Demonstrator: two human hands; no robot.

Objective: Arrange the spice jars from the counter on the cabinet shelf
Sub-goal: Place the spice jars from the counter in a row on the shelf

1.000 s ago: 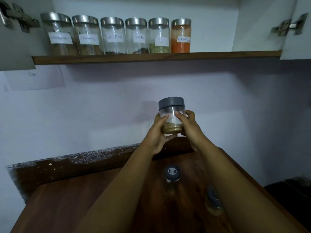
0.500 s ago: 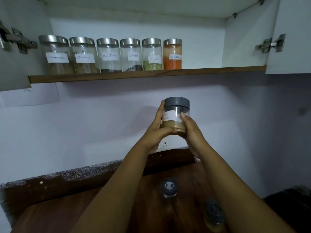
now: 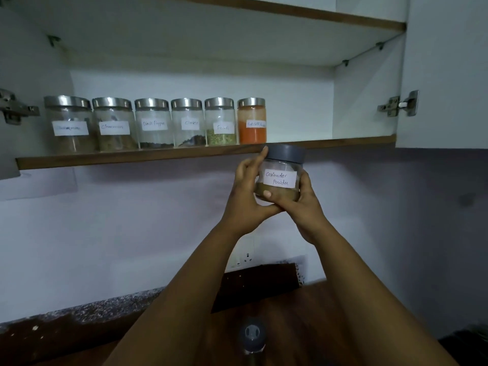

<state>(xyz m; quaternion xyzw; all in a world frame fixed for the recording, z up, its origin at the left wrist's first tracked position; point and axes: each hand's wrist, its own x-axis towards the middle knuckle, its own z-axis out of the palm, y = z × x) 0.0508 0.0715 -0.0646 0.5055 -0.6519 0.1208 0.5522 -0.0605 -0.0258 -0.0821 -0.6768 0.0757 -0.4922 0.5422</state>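
Note:
Both hands hold a clear jar (image 3: 280,178) with a grey lid and a white label reading "Coriander Powder", just below the shelf edge (image 3: 158,155). My left hand (image 3: 248,191) wraps its left side, one finger up against the lid. My right hand (image 3: 301,204) cups its right side and bottom. Brownish powder fills the jar's lower part. On the cabinet shelf stand several steel-lidded labelled jars in a row, the rightmost one orange-red (image 3: 252,121). Another grey-lidded jar (image 3: 252,336) stands on the wooden counter (image 3: 295,318) below.
The shelf has bare room to the right of the orange-red jar, up to the cabinet's side wall (image 3: 367,101). Open cabinet doors with hinges (image 3: 398,104) flank both sides. An upper shelf (image 3: 317,14) hangs above. A wall socket (image 3: 244,257) sits behind my arms.
The jar has risen from mid-wall height to just under the shelf edge and turned so its label faces me. My view has tilted upward, hiding most of the counter.

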